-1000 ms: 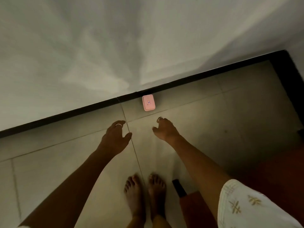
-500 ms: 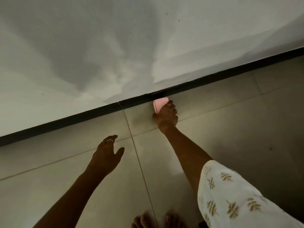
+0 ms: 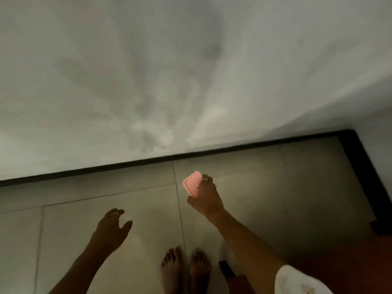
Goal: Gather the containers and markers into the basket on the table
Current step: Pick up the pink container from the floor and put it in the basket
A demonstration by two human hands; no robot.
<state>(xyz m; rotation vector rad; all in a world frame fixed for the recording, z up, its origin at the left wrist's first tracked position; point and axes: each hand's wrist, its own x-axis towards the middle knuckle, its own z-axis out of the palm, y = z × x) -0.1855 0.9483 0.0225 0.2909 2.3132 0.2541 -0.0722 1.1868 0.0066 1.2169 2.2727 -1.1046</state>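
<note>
Gripping a small pink container [image 3: 192,183], the right hand [image 3: 206,199] holds it in the air above the pale floor tiles [image 3: 275,198], fingers curled over its far edge and thumb beneath. It is a flat, rounded-corner box with a raised rim around its lid and a small mark near the middle, too blurred to read. Lower and apart, the left hand [image 3: 110,230] hangs with loosely spread fingers, holding nothing. Two bare feet [image 3: 184,270] stand between the arms.
</note>
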